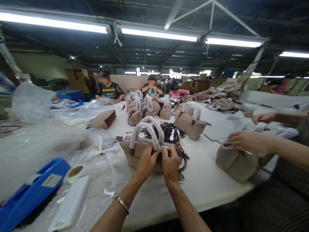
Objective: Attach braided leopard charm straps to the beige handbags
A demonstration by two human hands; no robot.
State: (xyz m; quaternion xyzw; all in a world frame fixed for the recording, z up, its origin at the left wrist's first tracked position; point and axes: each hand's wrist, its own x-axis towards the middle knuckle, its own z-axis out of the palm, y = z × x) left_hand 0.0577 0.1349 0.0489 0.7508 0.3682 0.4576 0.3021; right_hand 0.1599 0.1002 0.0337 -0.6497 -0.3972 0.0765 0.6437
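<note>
Both my hands meet at the near side of a beige handbag [130, 154] standing on the table, its two handles wrapped in white. My left hand [147, 160] has its thumb and fingers pinched together at the base of the near handle. Just beside it, my right hand [171, 162] is curled closed near the zipped top edge. What the fingertips hold is small and hidden between them. A brown strap [185, 162] hangs at the bag's right end. Behind the bag lies a heap of dark chains and straps [166, 130], with white tags [172, 134] on it.
Blue tape dispenser [36, 193], tape roll [76, 171] and a white box [71, 203] lie at left among clear plastic. More handbags [190, 124] stand behind. A co-worker's hands [248, 140] work on a bag [238, 161] at right; other people sit across the table.
</note>
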